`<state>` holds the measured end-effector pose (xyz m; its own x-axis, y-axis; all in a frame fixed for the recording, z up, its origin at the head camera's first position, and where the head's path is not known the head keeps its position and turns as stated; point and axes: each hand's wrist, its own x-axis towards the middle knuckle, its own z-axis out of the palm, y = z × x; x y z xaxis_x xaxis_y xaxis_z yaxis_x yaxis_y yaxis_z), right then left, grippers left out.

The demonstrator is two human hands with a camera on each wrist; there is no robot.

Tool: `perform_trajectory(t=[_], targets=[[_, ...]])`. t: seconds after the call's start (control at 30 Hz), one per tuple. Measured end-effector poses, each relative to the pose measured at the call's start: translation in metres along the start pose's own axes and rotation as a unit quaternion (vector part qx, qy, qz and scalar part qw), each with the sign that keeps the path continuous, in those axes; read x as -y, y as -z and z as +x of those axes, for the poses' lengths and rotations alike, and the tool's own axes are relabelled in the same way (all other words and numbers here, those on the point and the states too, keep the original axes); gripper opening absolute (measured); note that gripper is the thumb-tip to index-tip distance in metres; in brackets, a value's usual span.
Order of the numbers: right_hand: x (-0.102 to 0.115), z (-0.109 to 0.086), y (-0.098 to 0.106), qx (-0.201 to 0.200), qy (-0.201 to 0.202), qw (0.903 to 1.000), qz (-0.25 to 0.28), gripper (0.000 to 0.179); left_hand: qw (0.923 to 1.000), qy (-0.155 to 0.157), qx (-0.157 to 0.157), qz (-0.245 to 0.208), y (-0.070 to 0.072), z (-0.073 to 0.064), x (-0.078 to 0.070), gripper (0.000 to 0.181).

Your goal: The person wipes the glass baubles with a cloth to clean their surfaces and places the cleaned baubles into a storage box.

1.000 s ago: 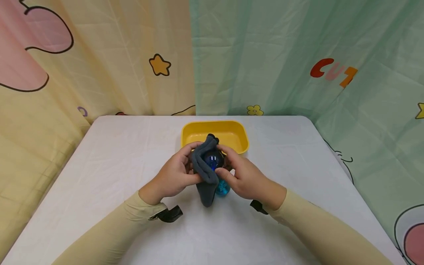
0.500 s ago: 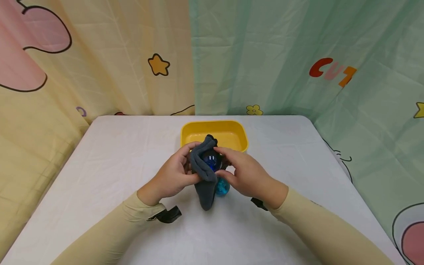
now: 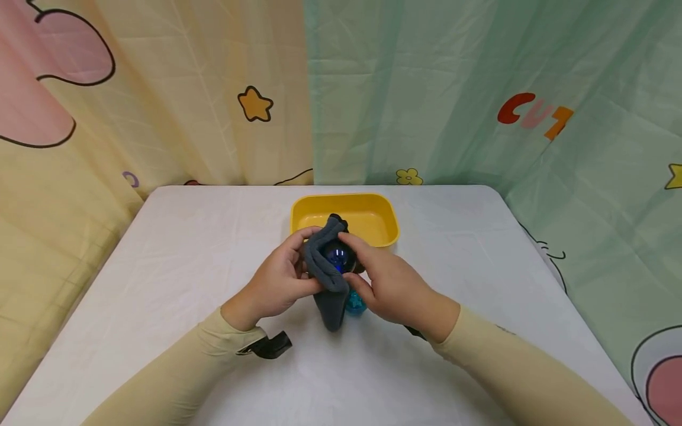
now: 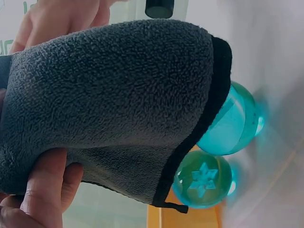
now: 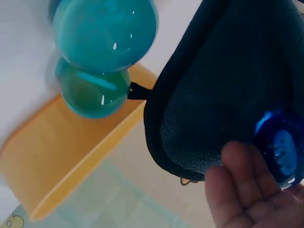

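Observation:
My left hand (image 3: 274, 284) grips a folded dark grey towel (image 3: 331, 309) with black edging, raised above the white table. Against the towel sits a clear dark blue ball (image 3: 339, 254), with a pale shape inside it visible in the right wrist view. The fingers and thumb of my right hand (image 3: 396, 284) hold this ball from the right. Under the hands, two turquoise see-through balls rest on the table, a larger ball (image 5: 104, 35) and a smaller greenish ball (image 5: 92, 92). In the left wrist view the smaller one shows a snowflake shape.
A shallow yellow tray (image 3: 380, 222) stands just beyond the hands, its near side partly hidden by them and the towel. The white table (image 3: 213, 236) ends at a patterned curtain (image 3: 426, 89) behind. A black strap (image 3: 272, 345) sticks out at the left wrist.
My right hand has shifted slightly left and its fingers have turned a little on the blue ball. The towel and ball have moved slightly left; the left hand keeps its grip.

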<state>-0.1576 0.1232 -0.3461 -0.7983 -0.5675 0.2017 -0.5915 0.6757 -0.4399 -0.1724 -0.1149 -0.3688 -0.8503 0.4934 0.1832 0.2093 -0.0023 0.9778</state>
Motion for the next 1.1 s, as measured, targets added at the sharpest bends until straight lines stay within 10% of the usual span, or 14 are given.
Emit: perform_trajectory(t=[0.3, 0.43, 0.6, 0.8, 1.1], targets=[[-0.0021, -0.0027, 0.0033, -0.073, 0.068, 0.9875, -0.122, 0.072, 0.9999, 0.006, 0.006, -0.008, -0.0004, 0.0007, -0.0016, 0.077], [-0.0031, -0.0003, 0.0048, -0.018, 0.002, 0.9993, 0.032, 0.067, 1.0, 0.005, 0.006, 0.0, -0.0008, 0.0002, -0.0021, 0.076], [-0.0052, 0.0017, 0.0014, 0.03, -0.085, 0.968, 0.234, 0.054, 0.9999, 0.008, 0.008, 0.003, -0.0013, -0.0007, -0.0023, 0.077], [-0.0002, -0.0004, -0.0025, -0.015, -0.018, 0.9967, 0.078, 0.071, 0.9999, -0.006, 0.001, 0.013, -0.0007, -0.0007, -0.0034, 0.078], [0.0003, -0.0009, 0.003, -0.028, 0.047, 0.9972, -0.05, 0.068, 0.9999, 0.0, 0.005, -0.012, 0.0021, -0.0011, -0.0059, 0.077]])
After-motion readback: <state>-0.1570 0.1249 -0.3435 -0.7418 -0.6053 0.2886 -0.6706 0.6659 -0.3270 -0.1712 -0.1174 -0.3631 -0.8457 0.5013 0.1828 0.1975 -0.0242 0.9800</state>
